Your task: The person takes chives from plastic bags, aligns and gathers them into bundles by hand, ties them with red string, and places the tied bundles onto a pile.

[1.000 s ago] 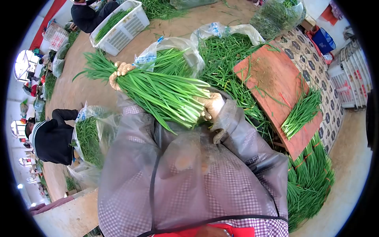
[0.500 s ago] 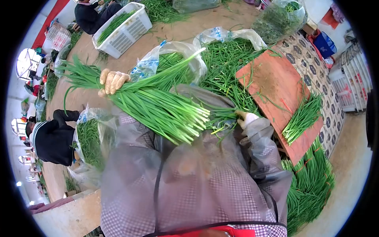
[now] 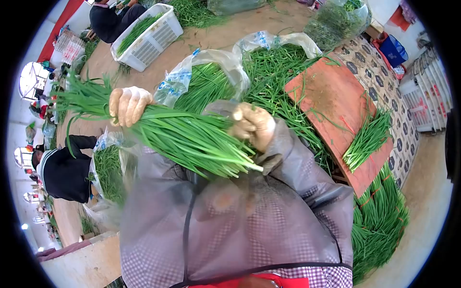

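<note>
My left hand (image 3: pixel 129 106), in a pale stained glove, is wrapped round a thick bunch of green stalks (image 3: pixel 187 137). The leafy ends stick out to the left and the pale cut ends point down to the right, over my lap. My right hand (image 3: pixel 254 126), gloved too, is closed at the upper right side of the bunch, near the pale ends. Whatever is between its curled fingers is too blurred to tell. Behind the hands, an open plastic bag (image 3: pixel 178 85) holds more stalks.
Right of me a reddish board (image 3: pixel 331 101) carries a small bunch (image 3: pixel 367 139); tied bunches (image 3: pixel 379 216) lie below it. Loose greens (image 3: pixel 273 67) are heaped beyond my right hand. A white crate (image 3: pixel 149 41) stands ahead. One person (image 3: pixel 62 168) is at the left, another (image 3: pixel 110 21) beside the crate.
My right hand left the bunch's pale ends, reached right to loose stalks near my lap, and has come back to the bunch. The left hand has moved left with the bunch.
</note>
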Demonstrator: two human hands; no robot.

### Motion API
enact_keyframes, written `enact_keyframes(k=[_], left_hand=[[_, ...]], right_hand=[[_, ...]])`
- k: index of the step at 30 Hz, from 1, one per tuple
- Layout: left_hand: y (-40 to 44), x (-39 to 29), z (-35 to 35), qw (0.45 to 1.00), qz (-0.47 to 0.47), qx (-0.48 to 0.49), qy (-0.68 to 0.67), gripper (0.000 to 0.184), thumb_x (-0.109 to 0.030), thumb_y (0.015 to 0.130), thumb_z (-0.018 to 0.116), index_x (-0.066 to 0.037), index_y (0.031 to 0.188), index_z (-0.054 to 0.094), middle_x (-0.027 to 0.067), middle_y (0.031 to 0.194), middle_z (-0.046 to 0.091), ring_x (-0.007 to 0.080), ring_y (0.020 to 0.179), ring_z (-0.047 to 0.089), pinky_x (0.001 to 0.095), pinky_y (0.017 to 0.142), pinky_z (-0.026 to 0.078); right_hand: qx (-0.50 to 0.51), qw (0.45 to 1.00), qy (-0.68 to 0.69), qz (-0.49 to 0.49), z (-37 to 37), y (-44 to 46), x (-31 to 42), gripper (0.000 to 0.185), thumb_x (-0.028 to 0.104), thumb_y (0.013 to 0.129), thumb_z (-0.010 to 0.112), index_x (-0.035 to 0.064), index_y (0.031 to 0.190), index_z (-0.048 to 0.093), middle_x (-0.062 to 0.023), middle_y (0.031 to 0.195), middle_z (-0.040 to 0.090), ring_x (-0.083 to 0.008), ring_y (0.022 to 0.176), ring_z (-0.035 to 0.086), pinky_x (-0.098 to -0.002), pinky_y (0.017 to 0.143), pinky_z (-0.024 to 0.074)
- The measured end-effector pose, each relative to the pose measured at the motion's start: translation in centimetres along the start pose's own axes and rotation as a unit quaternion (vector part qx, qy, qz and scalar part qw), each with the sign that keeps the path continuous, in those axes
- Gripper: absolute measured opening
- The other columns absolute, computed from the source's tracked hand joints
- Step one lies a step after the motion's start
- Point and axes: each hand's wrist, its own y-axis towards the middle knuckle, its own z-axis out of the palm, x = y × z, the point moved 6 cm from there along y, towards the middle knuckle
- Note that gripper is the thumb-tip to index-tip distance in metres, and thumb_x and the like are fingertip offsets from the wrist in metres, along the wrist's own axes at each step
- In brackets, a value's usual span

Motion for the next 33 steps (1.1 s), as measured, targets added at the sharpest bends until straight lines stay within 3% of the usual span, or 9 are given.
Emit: enact_keyframes(k=[5,6,7,9,14,18,23,27,33], left_hand=[[1.7,-1.1,2.0,0.999,-0.011,0.042,-0.009,0.009,-0.007,0.08,0.065,-0.002,0.086,0.06,0.0117,0.071,0.067,0.0199,0.065,0.066,0.0305,0.068,0.057],[2.0,-1.0,2.4,0.999,-0.017,0.048,-0.016,0.009,-0.008,0.08,0.065,-0.002,0.085,0.06,0.0121,0.071,0.067,0.0203,0.064,0.066,0.0311,0.067,0.057],[2.3,-0.9,2.6,0.998,-0.023,0.054,-0.023,0.009,-0.008,0.081,0.064,-0.001,0.084,0.06,0.0126,0.07,0.066,0.0206,0.063,0.066,0.0317,0.067,0.057],[2.6,-0.2,2.6,0.998,0.0,0.048,-0.034,0.009,-0.009,0.082,0.063,-0.001,0.083,0.061,0.0133,0.07,0.066,0.0212,0.062,0.066,0.0325,0.066,0.058],[3.5,2.5,2.2,0.997,0.003,0.039,-0.074,0.009,-0.008,0.081,0.062,0.0,0.081,0.061,0.0143,0.068,0.066,0.022,0.06,0.065,0.0334,0.063,0.058],[4.7,4.3,2.1,0.993,-0.005,0.035,-0.112,0.007,-0.006,0.081,0.06,0.001,0.08,0.061,0.0147,0.066,0.065,0.0223,0.059,0.065,0.0346,0.062,0.058],[4.4,2.6,3.6,0.994,0.033,0.034,-0.094,0.011,-0.002,0.083,0.055,0.005,0.078,0.062,0.0166,0.065,0.065,0.0234,0.057,0.065,0.0347,0.06,0.059],[6.1,3.9,5.2,0.983,0.018,0.124,-0.135,0.01,-0.002,0.08,0.057,0.007,0.08,0.062,0.0195,0.066,0.062,0.0256,0.059,0.064,0.0372,0.062,0.058],[6.7,4.3,6.3,0.985,-0.007,0.129,-0.116,0.008,0.001,0.078,0.059,0.008,0.081,0.062,0.0214,0.068,0.062,0.0278,0.06,0.062,0.0391,0.062,0.057]], right_hand=[[-0.066,0.914,-0.368,0.156,-5.8,-5.3,2.0,0.028,0.029,0.096,0.051,0.0055,0.085,0.059,0.0028,0.057,0.045,-0.0098,0.047,0.038,-0.0271,0.048,0.0354],[-0.045,0.839,-0.536,0.078,-6.6,-5.2,2.3,0.03,0.03,0.095,0.052,0.0021,0.087,0.06,-0.004,0.071,0.061,-0.0183,0.063,0.057,-0.0338,0.061,0.0461],[-0.027,0.579,-0.795,0.181,-8.7,-6.4,3.8,0.035,0.033,0.09,0.057,-0.0004,0.1,0.062,-0.0114,0.089,0.068,-0.0273,0.091,0.063,-0.0389,0.081,0.0478],[-0.022,0.533,-0.835,0.133,-7.7,-6.6,5.6,0.048,0.036,0.086,0.061,0.0013,0.119,0.058,-0.0178,0.107,0.065,-0.0314,0.098,0.063,-0.042,0.084,0.0472],[0.139,0.807,-0.564,-0.105,4.1,-0.8,6.8,0.063,0.032,0.087,0.062,0.0034,0.139,0.038,-0.0169,0.13,0.052,-0.0281,0.12,0.049,-0.0383,0.101,0.0376],[0.253,0.826,-0.494,0.099,3.4,1.6,0.1,0.07,0.047,0.086,0.063,0.0082,0.14,0.039,-0.0122,0.135,0.05,-0.0232,0.12,0.049,-0.0341,0.105,0.0335],[0.151,0.885,-0.348,0.269,-4.4,-3.3,-1.7,0.045,0.02,0.089,0.064,0.0003,0.127,0.052,-0.006,0.115,0.062,-0.0134,0.103,0.055,-0.0299,0.091,0.0431],[-0.04,0.955,-0.216,0.201,-10.8,-7.2,0.0,0.017,0.017,0.092,0.055,0.0013,0.096,0.063,0.0028,0.071,0.057,-0.004,0.058,0.043,-0.0215,0.051,0.0334],[-0.169,0.825,-0.521,0.138,-15.9,-9.2,4.4,0.021,0.019,0.093,0.053,0.0017,0.09,0.064,-0.0034,0.075,0.061,-0.0108,0.061,0.051,-0.0265,0.057,0.0412]])
